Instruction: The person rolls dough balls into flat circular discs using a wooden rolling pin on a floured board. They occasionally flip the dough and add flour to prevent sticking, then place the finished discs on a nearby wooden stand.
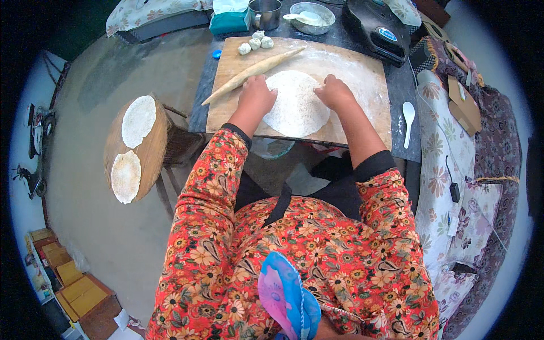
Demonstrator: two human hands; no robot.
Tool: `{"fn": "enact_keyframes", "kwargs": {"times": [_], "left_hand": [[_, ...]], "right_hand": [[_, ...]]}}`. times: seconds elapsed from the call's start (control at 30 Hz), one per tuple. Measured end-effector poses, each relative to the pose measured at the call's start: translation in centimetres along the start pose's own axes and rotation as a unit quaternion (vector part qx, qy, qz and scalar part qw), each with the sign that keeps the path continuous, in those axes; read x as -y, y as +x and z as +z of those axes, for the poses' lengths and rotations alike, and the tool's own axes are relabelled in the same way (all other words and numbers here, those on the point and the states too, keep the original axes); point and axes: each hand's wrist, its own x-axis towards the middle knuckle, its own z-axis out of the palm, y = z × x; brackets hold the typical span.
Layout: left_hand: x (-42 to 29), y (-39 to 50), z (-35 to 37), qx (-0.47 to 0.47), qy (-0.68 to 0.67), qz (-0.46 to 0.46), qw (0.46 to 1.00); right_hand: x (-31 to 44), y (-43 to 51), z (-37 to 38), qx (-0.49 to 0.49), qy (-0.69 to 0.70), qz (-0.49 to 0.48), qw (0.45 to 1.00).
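Note:
A thin round sheet of rolled dough, speckled and floury, lies on a wooden board. My left hand pinches its left edge between thumb and fingers. On the opposite side, my right hand pinches the right edge. A tapered wooden rolling pin rests diagonally on the board, just beyond my left hand and close to its knuckles. Several small dough balls are grouped at the board's far left. Loose flour whitens the far right part of the board.
Behind the board stand a tissue pack, a metal mug, a metal bowl with a white spoon, and a black electric griddle. Another white spoon lies right. Two flat dough rounds lie on a wooden stool at left.

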Motion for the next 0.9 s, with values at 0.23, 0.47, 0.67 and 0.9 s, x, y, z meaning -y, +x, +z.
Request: {"fn": "enact_keyframes", "kwargs": {"times": [0.23,0.47,0.67,0.9], "left_hand": [[0.1,2.4,-0.9,0.125,-0.05,-0.052,0.99],[1.5,1.6,0.2,0.037,-0.139,-0.004,0.99],[2.1,-0.6,-0.3,0.055,-0.187,-0.045,0.98],[1.8,-0.8,1.4,0.067,-0.242,-0.017,0.968]], "right_hand": [[-0.5,1.6,0.7,0.067,0.083,0.008,0.994],[-1.2,1.4,2.9,-0.033,0.262,-0.064,0.962],[-1.9,-0.1,3.3,-0.017,0.266,-0.025,0.964],[-2.0,2.6,1.0,-0.016,0.21,-0.068,0.975]]}}
